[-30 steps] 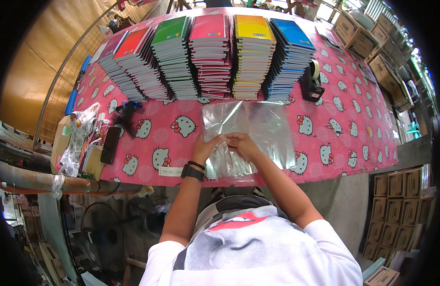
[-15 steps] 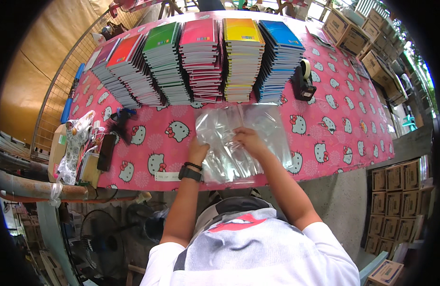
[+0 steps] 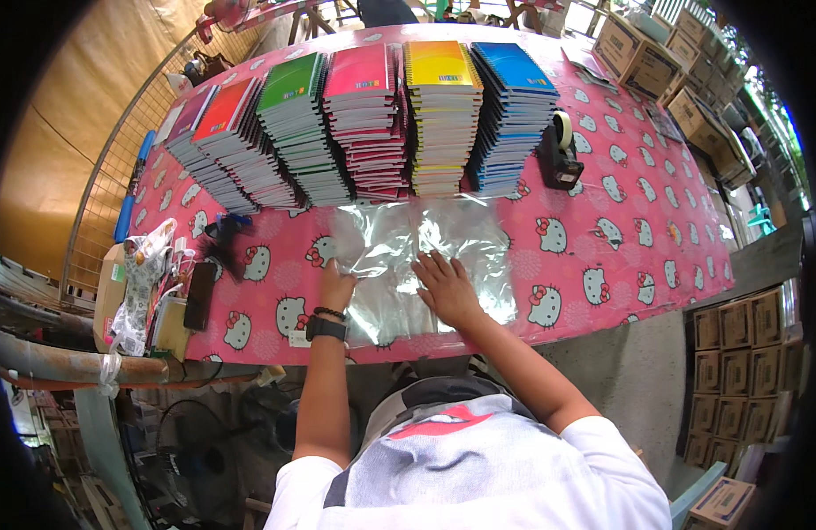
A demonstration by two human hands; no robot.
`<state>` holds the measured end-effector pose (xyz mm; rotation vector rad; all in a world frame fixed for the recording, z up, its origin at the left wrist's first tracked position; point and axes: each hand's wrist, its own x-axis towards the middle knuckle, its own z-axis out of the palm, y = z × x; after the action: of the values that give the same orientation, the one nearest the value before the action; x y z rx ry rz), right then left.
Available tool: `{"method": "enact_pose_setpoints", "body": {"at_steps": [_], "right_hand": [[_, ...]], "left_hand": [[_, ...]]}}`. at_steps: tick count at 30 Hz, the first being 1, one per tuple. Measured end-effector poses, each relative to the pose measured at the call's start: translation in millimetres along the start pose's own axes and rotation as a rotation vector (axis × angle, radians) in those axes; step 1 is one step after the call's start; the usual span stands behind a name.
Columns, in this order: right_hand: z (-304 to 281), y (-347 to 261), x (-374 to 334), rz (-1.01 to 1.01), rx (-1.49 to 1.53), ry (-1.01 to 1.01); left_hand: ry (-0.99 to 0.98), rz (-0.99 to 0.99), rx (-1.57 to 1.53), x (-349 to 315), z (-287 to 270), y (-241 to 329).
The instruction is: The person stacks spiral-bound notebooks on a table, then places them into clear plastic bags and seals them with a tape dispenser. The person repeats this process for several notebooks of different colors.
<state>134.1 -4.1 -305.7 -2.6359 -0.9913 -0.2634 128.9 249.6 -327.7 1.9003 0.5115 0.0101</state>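
Note:
Clear, shiny plastic bags (image 3: 377,234) lie flat on the pink patterned tablecloth in front of me, partly overlapping. My left hand (image 3: 339,289) is closed on the left edge of one plastic bag, thumb up along it. With fingers spread, my right hand (image 3: 447,287) rests on the plastic near the middle. Just beyond the bags stand tall stacks of spiral notebooks: purple (image 3: 194,110), red (image 3: 224,110), green (image 3: 288,84), pink (image 3: 358,71), yellow (image 3: 443,66) and blue (image 3: 514,69).
A black tape dispenser (image 3: 561,163) stands right of the blue stack. At the left edge are a dark phone-like slab (image 3: 199,296), a patterned pouch (image 3: 145,283) and a blue-black item (image 3: 227,234). Cardboard boxes (image 3: 735,358) are piled at right; a fan (image 3: 191,450) stands below left.
The plastic has shifted left, with my left hand still gripping its edge. My right hand has gone from pinching the plastic to lying spread on it, slightly nearer me.

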Motion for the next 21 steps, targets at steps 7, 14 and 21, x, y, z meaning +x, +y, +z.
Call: {"method": "enact_pose_setpoints", "body": {"at_steps": [7, 14, 21], "right_hand": [[3, 2, -6, 0.079, -0.012, -0.099], [1, 13, -3, 0.175, 0.268, -0.018], [-18, 34, -15, 0.722, 1.145, 0.373]], "left_hand": [[0.394, 0.717, 0.443, -43, 39, 79], [-0.08, 0.79, 0.817, -16, 90, 41], [-0.142, 0.74, 0.861, -17, 92, 47]]}}
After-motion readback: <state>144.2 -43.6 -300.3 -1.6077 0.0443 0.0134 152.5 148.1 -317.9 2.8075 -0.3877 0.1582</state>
